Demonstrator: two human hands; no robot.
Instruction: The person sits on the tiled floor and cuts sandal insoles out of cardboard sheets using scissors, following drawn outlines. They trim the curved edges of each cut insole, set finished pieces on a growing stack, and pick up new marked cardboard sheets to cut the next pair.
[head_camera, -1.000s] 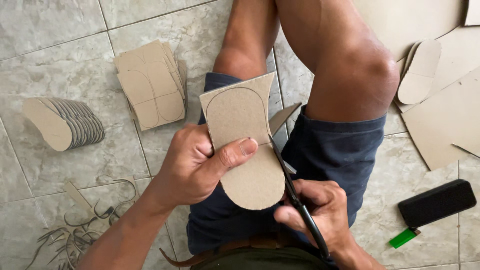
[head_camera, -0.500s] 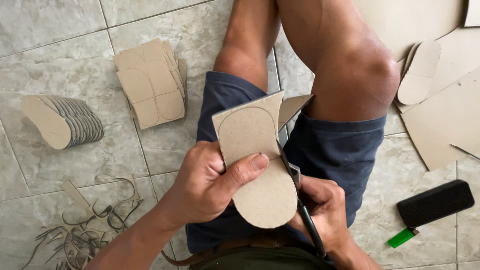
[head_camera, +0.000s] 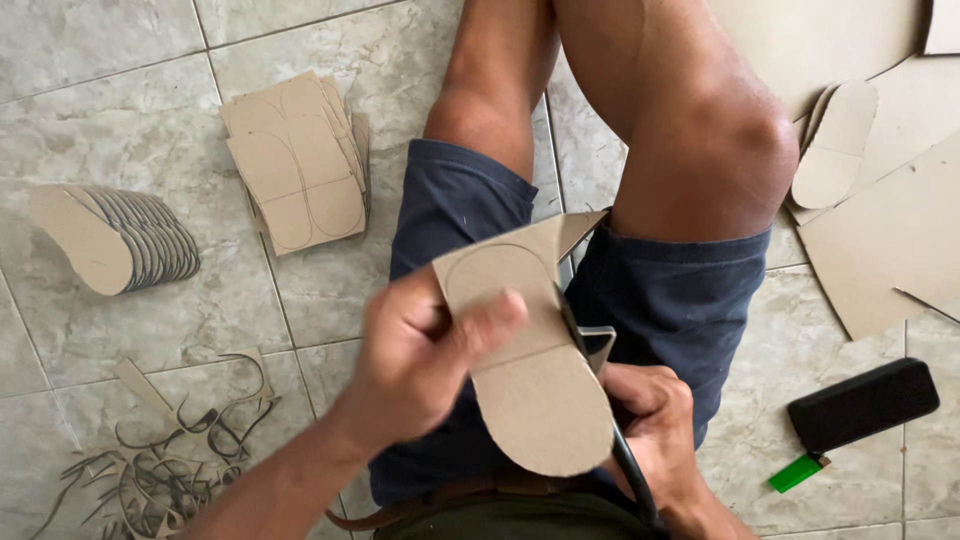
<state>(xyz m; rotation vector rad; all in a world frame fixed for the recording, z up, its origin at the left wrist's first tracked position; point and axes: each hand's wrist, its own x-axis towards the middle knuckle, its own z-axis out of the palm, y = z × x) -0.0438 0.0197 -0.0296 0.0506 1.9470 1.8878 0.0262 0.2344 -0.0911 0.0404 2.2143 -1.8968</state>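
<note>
My left hand (head_camera: 420, 360) grips a brown cardboard piece (head_camera: 530, 390) with a sole-shaped outline drawn on it; its lower end is cut round, its upper end still has square corners. My right hand (head_camera: 650, 430) holds black-handled scissors (head_camera: 600, 400) whose blades sit at the piece's right edge, where a trimmed strip curls away. Both hands are over my lap, above dark blue shorts.
On the tiled floor at left lie a fanned stack of cut soles (head_camera: 115, 235), a stack of marked cardboard blanks (head_camera: 295, 165) and thin offcut strips (head_camera: 160, 470). At right are large cardboard sheets (head_camera: 890, 240), cut soles (head_camera: 835, 145), a black case (head_camera: 865, 405) and a green lighter (head_camera: 797, 472).
My left hand has shifted the cardboard piece right and down, turning it, while the scissors cut further up its right edge.
</note>
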